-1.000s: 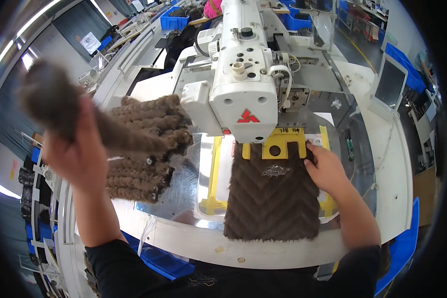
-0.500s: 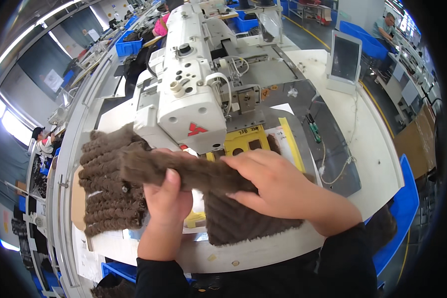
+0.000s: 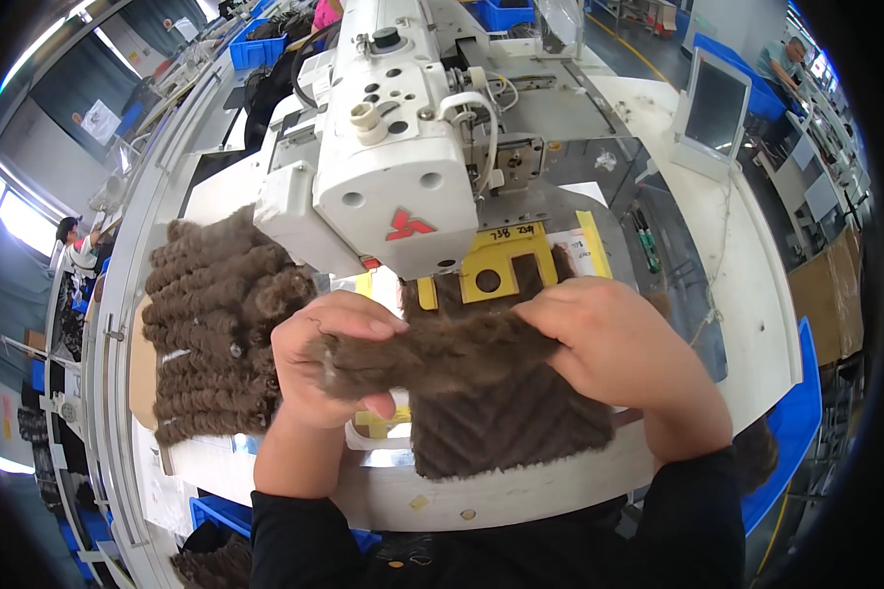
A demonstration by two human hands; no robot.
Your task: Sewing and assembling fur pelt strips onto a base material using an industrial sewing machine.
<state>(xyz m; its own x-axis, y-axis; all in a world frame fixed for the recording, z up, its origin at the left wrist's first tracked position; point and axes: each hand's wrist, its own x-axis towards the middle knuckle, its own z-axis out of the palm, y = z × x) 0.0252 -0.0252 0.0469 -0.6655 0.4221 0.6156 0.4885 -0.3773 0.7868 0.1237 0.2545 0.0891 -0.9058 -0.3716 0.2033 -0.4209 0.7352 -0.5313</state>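
Observation:
A strip of brown fur [image 3: 442, 355] is stretched level between my two hands, in front of the white sewing machine [image 3: 393, 187]. My left hand [image 3: 326, 358] is closed round its left end, thumb below. At the other end my right hand [image 3: 609, 339] pinches the fur, its fingertips partly hidden. Under the strip lies a flat brown fur panel [image 3: 511, 432] with slanting ridges, its near edge at the table front. A yellow template [image 3: 491, 273] with cut-outs rests on brown fur beyond my hands, below the machine head.
Several rolled brown fur pieces [image 3: 211, 339] are piled left of the machine. A small screen [image 3: 715, 106] stands at the back right, near a green-handled tool [image 3: 648, 245]. Blue bins [image 3: 791, 432] flank the white table [image 3: 403, 499]. Another person [image 3: 781, 61] sits far right.
My left hand has shifted to the strip's left end and wrapped round it. The right hand has moved right and up. More of the yellow template shows, and the whole view has shifted slightly.

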